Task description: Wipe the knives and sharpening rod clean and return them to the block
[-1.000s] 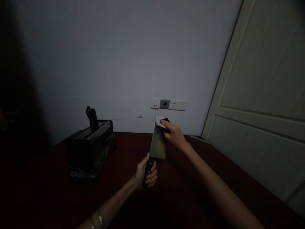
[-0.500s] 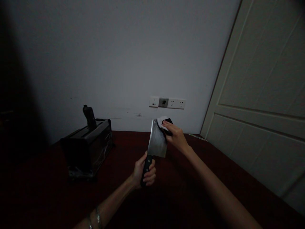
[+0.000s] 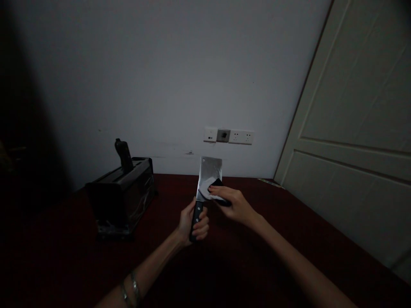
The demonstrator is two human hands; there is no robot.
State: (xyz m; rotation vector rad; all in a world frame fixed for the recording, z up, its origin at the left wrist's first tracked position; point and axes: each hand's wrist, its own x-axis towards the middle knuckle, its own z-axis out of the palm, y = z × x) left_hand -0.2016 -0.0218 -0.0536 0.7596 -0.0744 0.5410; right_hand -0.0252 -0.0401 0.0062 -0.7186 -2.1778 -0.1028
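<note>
A cleaver (image 3: 211,167) is held upright, its broad metal blade pointing away from me. My left hand (image 3: 193,221) is closed around its black handle, thumb along the upper end. Against the lower part of the blade, near the handle, my right hand (image 3: 233,201) presses a black-and-white cloth (image 3: 210,187). The fingers of that hand are closed over the cloth, and it covers part of the blade. Whether the cloth is one piece or two I cannot tell in this dim light.
A black knife block (image 3: 128,188) with a black handle (image 3: 123,154) sticking up stands to the left on the dark red table (image 3: 173,184). Behind are a pale wall with sockets (image 3: 240,137) and, at the right, a light panelled door (image 3: 349,132). A thin strip (image 3: 269,183) lies at the table's back edge.
My right hand has slid the cloth down the blade from its top corner to near the handle. My left hand keeps its grip, and the cleaver has turned slightly more upright.
</note>
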